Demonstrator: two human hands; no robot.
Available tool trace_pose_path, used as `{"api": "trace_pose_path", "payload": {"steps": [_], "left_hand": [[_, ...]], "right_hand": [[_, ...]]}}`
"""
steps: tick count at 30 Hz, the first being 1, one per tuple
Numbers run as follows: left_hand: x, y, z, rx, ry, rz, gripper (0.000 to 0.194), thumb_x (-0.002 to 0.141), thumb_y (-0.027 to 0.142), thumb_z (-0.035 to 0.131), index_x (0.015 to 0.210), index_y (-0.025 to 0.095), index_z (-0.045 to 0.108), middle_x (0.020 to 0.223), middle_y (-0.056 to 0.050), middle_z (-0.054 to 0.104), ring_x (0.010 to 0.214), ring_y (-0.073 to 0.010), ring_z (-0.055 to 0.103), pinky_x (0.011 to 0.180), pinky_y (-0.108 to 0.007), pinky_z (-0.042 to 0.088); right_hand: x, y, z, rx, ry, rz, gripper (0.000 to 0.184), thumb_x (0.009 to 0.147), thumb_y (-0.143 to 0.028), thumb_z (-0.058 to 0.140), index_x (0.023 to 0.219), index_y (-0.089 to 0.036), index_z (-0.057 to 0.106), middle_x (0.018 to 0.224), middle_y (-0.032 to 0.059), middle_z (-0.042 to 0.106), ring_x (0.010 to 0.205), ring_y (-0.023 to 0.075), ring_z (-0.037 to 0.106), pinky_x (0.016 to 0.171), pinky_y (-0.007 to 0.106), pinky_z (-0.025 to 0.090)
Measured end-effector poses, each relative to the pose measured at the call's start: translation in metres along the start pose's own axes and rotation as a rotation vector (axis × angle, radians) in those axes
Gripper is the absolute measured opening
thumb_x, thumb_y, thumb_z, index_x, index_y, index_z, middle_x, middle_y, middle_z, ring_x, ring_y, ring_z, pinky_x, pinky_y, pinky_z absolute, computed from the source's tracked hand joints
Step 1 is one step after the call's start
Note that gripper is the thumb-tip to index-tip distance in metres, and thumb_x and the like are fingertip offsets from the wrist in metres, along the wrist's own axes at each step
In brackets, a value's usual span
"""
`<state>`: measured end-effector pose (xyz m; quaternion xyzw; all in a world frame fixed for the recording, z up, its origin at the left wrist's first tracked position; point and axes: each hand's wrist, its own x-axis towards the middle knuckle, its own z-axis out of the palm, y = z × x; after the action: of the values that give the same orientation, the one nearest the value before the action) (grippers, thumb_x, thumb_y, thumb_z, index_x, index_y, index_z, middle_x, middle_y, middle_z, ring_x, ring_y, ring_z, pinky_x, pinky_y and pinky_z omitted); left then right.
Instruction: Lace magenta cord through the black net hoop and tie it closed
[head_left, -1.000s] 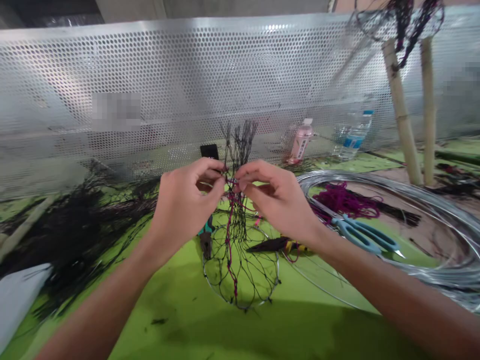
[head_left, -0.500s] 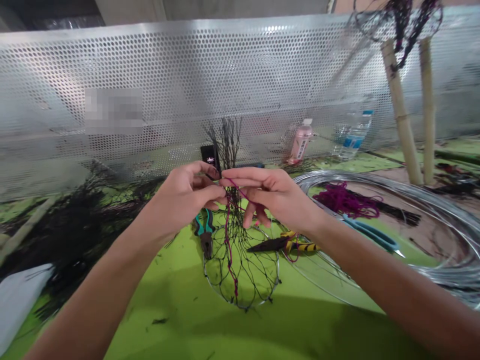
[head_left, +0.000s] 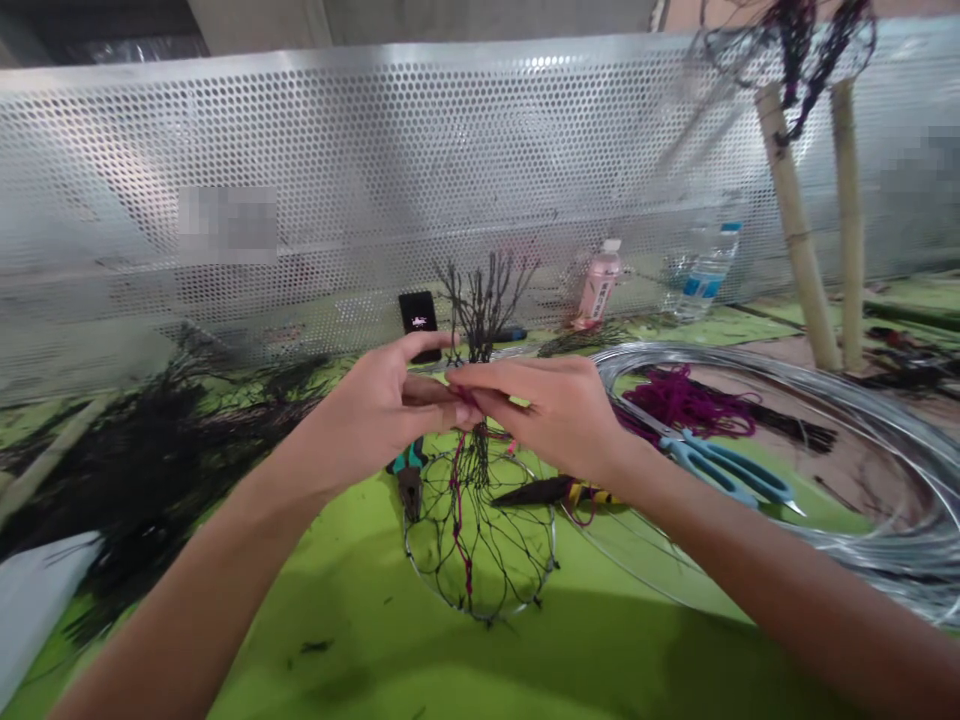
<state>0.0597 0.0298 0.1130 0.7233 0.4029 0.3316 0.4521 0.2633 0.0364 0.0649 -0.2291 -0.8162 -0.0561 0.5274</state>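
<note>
A small black net (head_left: 480, 530) on a round wire ring (head_left: 553, 560) stands on the green table (head_left: 615, 650), its loose black strands (head_left: 484, 295) bunched upward. A magenta cord (head_left: 456, 500) runs down through the mesh. My left hand (head_left: 375, 410) and my right hand (head_left: 547, 405) meet at the gathered neck of the net. Both pinch the cord and the strands there, fingertips touching.
Teal-handled pliers (head_left: 409, 475) lie under the net, teal scissors (head_left: 720, 470) and a dark netting needle (head_left: 551, 490) to the right. A wire coil (head_left: 885, 440), magenta cord pile (head_left: 686, 400), two bottles (head_left: 600, 285), a black phone (head_left: 418, 315), bamboo poles (head_left: 795, 220) and a perforated metal wall (head_left: 300, 180) surround.
My hands dropped slightly and closed tighter together at the net's neck. The right fingers, spread below before, are now folded in. The strands above fanned out.
</note>
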Motion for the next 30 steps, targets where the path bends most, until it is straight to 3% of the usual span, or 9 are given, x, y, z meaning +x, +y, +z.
{"api": "trace_pose_path", "payload": {"steps": [5, 9, 10, 12, 16, 20, 22, 26, 30], "left_hand": [[0.014, -0.015, -0.011, -0.067, 0.039, 0.152, 0.049, 0.085, 0.015, 0.069, 0.132, 0.022, 0.058, 0.087, -0.003, 0.073, 0.081, -0.0203, 0.069, 0.071, -0.031, 0.054], [0.031, -0.040, 0.001, -0.227, -0.019, 0.196, 0.012, 0.083, 0.025, 0.061, 0.094, 0.022, 0.064, 0.089, -0.005, 0.066, 0.091, -0.0232, 0.064, 0.084, -0.037, 0.054], [0.033, -0.046, 0.008, -0.267, -0.040, 0.195, 0.009, 0.084, 0.031, 0.059, 0.082, 0.022, 0.060, 0.083, -0.005, 0.063, 0.088, -0.0241, 0.063, 0.085, -0.039, 0.054], [0.035, -0.053, 0.020, -0.346, -0.074, 0.187, 0.024, 0.088, 0.041, 0.054, 0.073, 0.023, 0.050, 0.076, -0.005, 0.057, 0.081, -0.0240, 0.061, 0.083, -0.041, 0.054], [0.032, -0.054, 0.027, -0.448, -0.169, 0.125, 0.037, 0.096, 0.054, 0.041, 0.084, 0.024, 0.059, 0.072, -0.003, 0.050, 0.064, -0.0211, 0.052, 0.068, -0.040, 0.052], [0.031, -0.053, 0.018, -0.471, -0.190, 0.084, 0.044, 0.095, 0.054, 0.042, 0.093, 0.019, 0.069, 0.067, -0.002, 0.043, 0.058, -0.0184, 0.042, 0.061, -0.037, 0.046], [0.031, -0.054, 0.017, -0.472, -0.192, 0.077, 0.041, 0.092, 0.053, 0.046, 0.088, 0.018, 0.067, 0.066, -0.001, 0.042, 0.056, -0.0177, 0.042, 0.061, -0.037, 0.046], [0.030, -0.051, 0.022, -0.462, -0.157, 0.127, 0.034, 0.089, 0.051, 0.052, 0.080, 0.019, 0.059, 0.064, 0.001, 0.043, 0.056, -0.0168, 0.046, 0.063, -0.037, 0.047], [0.027, -0.040, 0.030, -0.382, -0.063, 0.258, 0.025, 0.082, 0.035, 0.074, 0.096, 0.020, 0.061, 0.073, 0.000, 0.059, 0.068, -0.0174, 0.058, 0.073, -0.035, 0.048]], "right_hand": [[0.000, 0.001, -0.002, 0.015, -0.004, -0.042, 0.027, 0.095, -0.007, 0.060, 0.110, -0.023, 0.077, 0.104, -0.0012, 0.081, 0.086, 0.0132, 0.077, 0.075, 0.023, 0.061], [0.002, -0.002, -0.005, 0.063, -0.111, -0.035, 0.030, 0.096, -0.006, 0.055, 0.115, -0.020, 0.074, 0.105, 0.0023, 0.080, 0.091, 0.0140, 0.075, 0.080, 0.026, 0.061], [0.003, -0.003, -0.006, 0.084, -0.134, -0.033, 0.031, 0.097, -0.006, 0.053, 0.116, -0.020, 0.073, 0.106, 0.0029, 0.079, 0.092, 0.0140, 0.075, 0.080, 0.026, 0.061], [0.005, -0.004, -0.009, 0.130, -0.165, -0.002, 0.034, 0.096, -0.005, 0.051, 0.117, -0.020, 0.072, 0.105, 0.0033, 0.078, 0.093, 0.0138, 0.074, 0.080, 0.026, 0.061], [0.010, 0.007, -0.020, 0.351, -0.150, 0.201, 0.033, 0.092, -0.008, 0.056, 0.118, -0.022, 0.072, 0.099, 0.0009, 0.075, 0.091, 0.0135, 0.072, 0.083, 0.027, 0.061], [0.016, 0.028, -0.035, 0.780, 0.138, 0.353, 0.023, 0.086, -0.019, 0.071, 0.108, -0.026, 0.073, 0.094, -0.0025, 0.072, 0.089, 0.0122, 0.070, 0.088, 0.030, 0.061], [0.019, 0.033, -0.042, 0.918, 0.207, 0.456, 0.023, 0.083, -0.025, 0.076, 0.106, -0.030, 0.073, 0.093, -0.0050, 0.071, 0.088, 0.0117, 0.070, 0.091, 0.032, 0.062], [0.022, 0.025, -0.047, 0.969, 0.208, 0.510, 0.024, 0.077, -0.028, 0.083, 0.099, -0.029, 0.075, 0.090, -0.0054, 0.072, 0.082, 0.0124, 0.072, 0.084, 0.032, 0.065], [0.021, 0.008, -0.037, 0.829, 0.209, 0.434, 0.019, 0.084, -0.025, 0.079, 0.101, -0.027, 0.073, 0.091, -0.0027, 0.074, 0.085, 0.0148, 0.073, 0.082, 0.034, 0.067]]}}
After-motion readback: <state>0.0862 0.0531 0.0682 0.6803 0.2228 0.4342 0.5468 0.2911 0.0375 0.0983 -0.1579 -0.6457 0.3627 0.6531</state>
